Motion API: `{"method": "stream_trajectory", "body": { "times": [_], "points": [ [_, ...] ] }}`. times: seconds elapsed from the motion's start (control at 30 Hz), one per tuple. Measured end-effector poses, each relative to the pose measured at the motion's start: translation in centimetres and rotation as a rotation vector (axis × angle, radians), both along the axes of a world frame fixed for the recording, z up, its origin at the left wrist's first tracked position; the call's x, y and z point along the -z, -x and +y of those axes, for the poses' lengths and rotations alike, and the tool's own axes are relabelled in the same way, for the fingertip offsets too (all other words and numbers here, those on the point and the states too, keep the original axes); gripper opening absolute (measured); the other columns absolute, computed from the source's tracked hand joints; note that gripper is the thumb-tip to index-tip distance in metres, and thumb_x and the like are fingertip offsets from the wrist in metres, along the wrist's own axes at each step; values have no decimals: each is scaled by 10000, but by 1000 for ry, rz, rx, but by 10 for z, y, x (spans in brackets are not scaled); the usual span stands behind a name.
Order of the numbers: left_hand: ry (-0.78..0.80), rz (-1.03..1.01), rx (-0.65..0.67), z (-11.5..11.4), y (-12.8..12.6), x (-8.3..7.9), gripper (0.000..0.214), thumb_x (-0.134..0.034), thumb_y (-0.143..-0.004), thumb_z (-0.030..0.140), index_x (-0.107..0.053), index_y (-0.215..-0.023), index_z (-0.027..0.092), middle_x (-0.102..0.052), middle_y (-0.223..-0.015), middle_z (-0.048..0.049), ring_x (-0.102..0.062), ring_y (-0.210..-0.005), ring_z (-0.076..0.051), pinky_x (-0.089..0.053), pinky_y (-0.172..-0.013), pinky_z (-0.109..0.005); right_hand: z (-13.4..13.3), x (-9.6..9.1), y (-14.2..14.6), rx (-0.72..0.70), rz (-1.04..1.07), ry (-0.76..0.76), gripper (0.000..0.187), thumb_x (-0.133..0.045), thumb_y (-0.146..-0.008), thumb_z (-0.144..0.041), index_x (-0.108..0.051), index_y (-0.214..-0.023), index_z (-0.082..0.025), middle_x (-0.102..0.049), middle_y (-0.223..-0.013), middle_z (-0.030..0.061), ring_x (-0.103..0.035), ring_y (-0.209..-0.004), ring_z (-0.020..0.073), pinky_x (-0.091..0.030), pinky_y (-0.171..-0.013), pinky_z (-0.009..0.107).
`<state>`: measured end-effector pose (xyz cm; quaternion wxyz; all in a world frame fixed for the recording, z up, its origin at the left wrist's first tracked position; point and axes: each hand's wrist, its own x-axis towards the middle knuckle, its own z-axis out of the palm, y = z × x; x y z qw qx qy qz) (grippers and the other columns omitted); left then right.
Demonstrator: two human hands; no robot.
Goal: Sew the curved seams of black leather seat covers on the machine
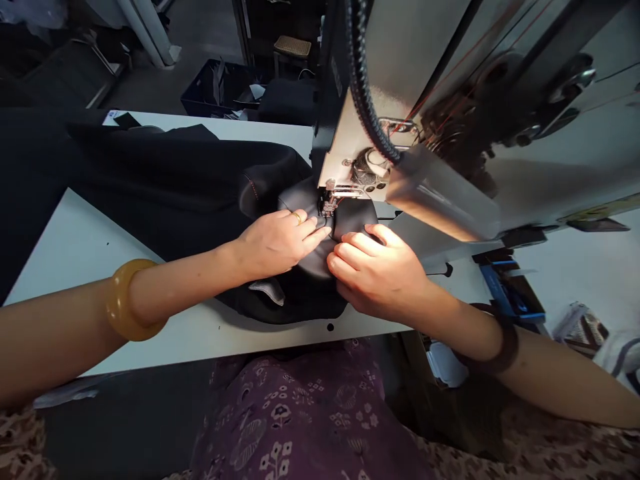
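My left hand [277, 243] lies on a black leather piece [345, 223], fingertips pressing it just below the sewing machine's presser foot [329, 203]. My right hand [375, 273] holds the same leather from the near side, fingers curled over it. The presser foot rests on the leather between my hands, and the needle point is hidden. Red stitching [253, 188] runs along a padded black seam to the left. A larger black upholstery piece [165, 187] trails from the leather across the table.
The white sewing table [85, 247] runs under the work, with the machine head [365, 153] rising at right. A blue-and-black object [510, 293] sits beyond the table's right side. A dark crate [215, 90] and a stool [293, 47] stand on the floor behind.
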<state>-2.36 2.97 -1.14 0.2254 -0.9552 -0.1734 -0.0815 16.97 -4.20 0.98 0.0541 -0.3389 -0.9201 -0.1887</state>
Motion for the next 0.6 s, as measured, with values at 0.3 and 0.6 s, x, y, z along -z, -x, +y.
{"method": "stream_trajectory", "body": {
  "times": [0.3, 0.6],
  "points": [
    [-6, -19, -70, -3, -8, 4, 367, -387, -873, 124, -589, -1178, 99, -681, -942, -113, -608, -817, -204, -429, -668, -291, 4, -1, -2, 33, -22, 20, 376, -459, -871, -501, -558, -767, -153, -576, -765, 58, -463, -815, 204, -254, -733, 345],
    [5, 33, -68, -8, -9, 1, 348, -391, -853, 108, -616, -1118, 110, -672, -941, -123, -600, -833, -219, -402, -655, -301, 5, -8, 15, 186, -130, 149, 449, -504, -826, -547, -604, -855, -110, -630, -861, 100, -500, -812, 225, -254, -701, 336]
  ]
}}
